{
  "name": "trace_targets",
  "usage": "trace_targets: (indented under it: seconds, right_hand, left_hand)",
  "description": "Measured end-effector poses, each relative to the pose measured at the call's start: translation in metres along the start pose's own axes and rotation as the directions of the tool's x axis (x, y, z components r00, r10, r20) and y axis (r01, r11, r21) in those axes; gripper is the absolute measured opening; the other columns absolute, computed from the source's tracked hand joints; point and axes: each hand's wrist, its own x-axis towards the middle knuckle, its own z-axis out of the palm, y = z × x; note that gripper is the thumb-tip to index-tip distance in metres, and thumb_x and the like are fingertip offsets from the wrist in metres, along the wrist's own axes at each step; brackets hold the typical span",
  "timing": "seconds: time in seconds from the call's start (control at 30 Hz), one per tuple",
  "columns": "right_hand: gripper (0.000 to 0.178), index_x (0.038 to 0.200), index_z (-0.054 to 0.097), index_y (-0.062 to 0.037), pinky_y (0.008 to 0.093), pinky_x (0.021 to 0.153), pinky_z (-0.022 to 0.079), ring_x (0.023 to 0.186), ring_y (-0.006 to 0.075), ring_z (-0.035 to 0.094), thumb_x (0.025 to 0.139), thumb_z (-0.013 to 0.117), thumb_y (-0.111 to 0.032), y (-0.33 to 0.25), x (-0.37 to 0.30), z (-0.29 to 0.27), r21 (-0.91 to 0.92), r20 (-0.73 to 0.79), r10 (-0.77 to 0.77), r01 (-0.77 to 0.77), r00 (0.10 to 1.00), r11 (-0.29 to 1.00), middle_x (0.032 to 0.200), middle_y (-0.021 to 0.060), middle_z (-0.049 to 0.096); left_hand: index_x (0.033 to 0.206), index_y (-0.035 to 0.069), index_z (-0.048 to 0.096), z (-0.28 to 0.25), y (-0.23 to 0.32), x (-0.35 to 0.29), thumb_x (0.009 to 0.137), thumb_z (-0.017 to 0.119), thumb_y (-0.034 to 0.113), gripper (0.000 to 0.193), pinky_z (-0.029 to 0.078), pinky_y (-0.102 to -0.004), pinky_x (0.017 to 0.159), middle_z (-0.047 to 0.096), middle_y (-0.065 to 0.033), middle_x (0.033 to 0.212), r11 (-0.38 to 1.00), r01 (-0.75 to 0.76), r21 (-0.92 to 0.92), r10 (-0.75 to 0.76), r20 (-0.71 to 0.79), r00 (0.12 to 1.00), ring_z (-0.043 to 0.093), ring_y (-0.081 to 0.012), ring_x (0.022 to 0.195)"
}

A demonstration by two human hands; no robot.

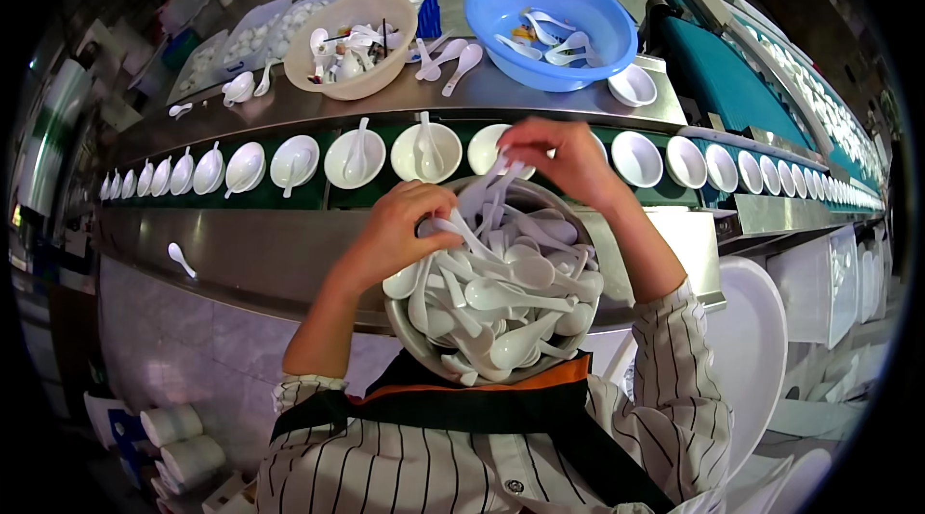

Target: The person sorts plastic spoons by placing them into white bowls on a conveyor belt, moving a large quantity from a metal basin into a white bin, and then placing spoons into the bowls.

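Left hand (405,225): fingers closed on a spoon handle at the far left rim of a metal basin (399,329). Right hand (568,162): fingers pinched at a spoon handle over the basin's far side; exact number held cannot be told. White spoons (501,294) fill the basin, heaped. Beyond, a green belt (328,198) carries a row of white bowls (409,158); several left of the hands contain spoons. One loose spoon (181,260) lies on the near tabletop (289,254), left. Far side: cream basin (366,88) left, blue basin (568,80) right.
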Motion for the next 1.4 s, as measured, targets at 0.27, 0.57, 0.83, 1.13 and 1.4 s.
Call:
trace_targets:
  seconds: [0.27, 0.57, 0.83, 1.13, 1.4]
  right_hand:
    - [0.009, 0.088, 0.060, 0.0034, 0.0251, 0.064, 0.049, 0.067, 0.0127, 0.061, 0.080, 0.059, -0.001, 0.066, 0.059, -0.003, 0.006, -0.296, 0.011, -0.009, 0.955, 1.000, 0.077, 0.0064, 0.063]
    - [0.028, 0.103, 0.058, -0.0017, 0.0280, 0.060, 0.050, 0.064, 0.0163, 0.062, 0.075, 0.062, -0.002, 0.128, 0.091, 0.000, -0.164, -0.208, 0.118, -0.153, 0.971, 0.975, 0.077, 0.0105, 0.065]
    - [0.017, 0.088, 0.063, -0.0089, 0.0391, 0.061, 0.048, 0.068, 0.0294, 0.062, 0.072, 0.061, -0.011, 0.108, 0.056, -0.035, -0.725, -0.176, 0.018, -0.142, 0.984, 0.674, 0.070, 0.0139, 0.062]
    - [0.038, 0.108, 0.056, -0.0042, 0.0319, 0.070, 0.048, 0.076, 0.0237, 0.060, 0.077, 0.065, -0.023, 0.054, -0.005, -0.018, -0.139, 0.014, 0.105, -0.102, 0.994, 0.985, 0.089, 0.0117, 0.062]
    - [0.016, 0.088, 0.057, -0.0030, 0.0227, 0.057, 0.044, 0.060, 0.0070, 0.053, 0.076, 0.066, -0.007, 0.022, -0.019, -0.010, 0.065, -0.158, 0.071, -0.062, 0.985, 0.996, 0.067, 0.0011, 0.057]
  left_hand:
    - [0.078, 0.004, 0.054, 0.002, 0.006, 0.010, 0.066, 0.071, 0.007, 0.020, 0.042, -0.0240, 0.059, 0.061, -0.0020, 0.083, 0.979, 0.155, -0.135, -0.132, 0.168, 0.977, 0.051, -0.0107, 0.066]
    - [0.078, 0.005, 0.047, -0.030, 0.000, 0.003, 0.072, 0.063, -0.004, 0.020, 0.045, -0.0267, 0.078, 0.059, -0.0094, 0.097, 0.796, 0.026, -0.605, -0.184, -0.201, 0.962, 0.055, -0.0130, 0.088]
    - [0.072, 0.003, 0.041, 0.026, -0.105, 0.050, 0.071, 0.066, 0.006, 0.026, 0.044, -0.0287, 0.072, 0.056, -0.0091, 0.093, 0.957, 0.088, -0.277, -0.153, -0.225, 0.962, 0.052, -0.0141, 0.078]
    - [0.079, 0.004, 0.054, 0.046, -0.125, 0.055, 0.072, 0.070, 0.015, 0.021, 0.040, -0.0247, 0.059, 0.054, -0.0023, 0.074, 0.975, 0.200, -0.096, -0.216, -0.220, 0.951, 0.051, -0.0114, 0.067]
    - [0.081, 0.002, 0.059, 0.033, -0.027, 0.044, 0.071, 0.062, 0.014, 0.015, 0.043, -0.0325, 0.061, 0.056, -0.0107, 0.071, 0.981, 0.064, 0.181, -0.097, 0.178, 0.979, 0.055, -0.0245, 0.065]
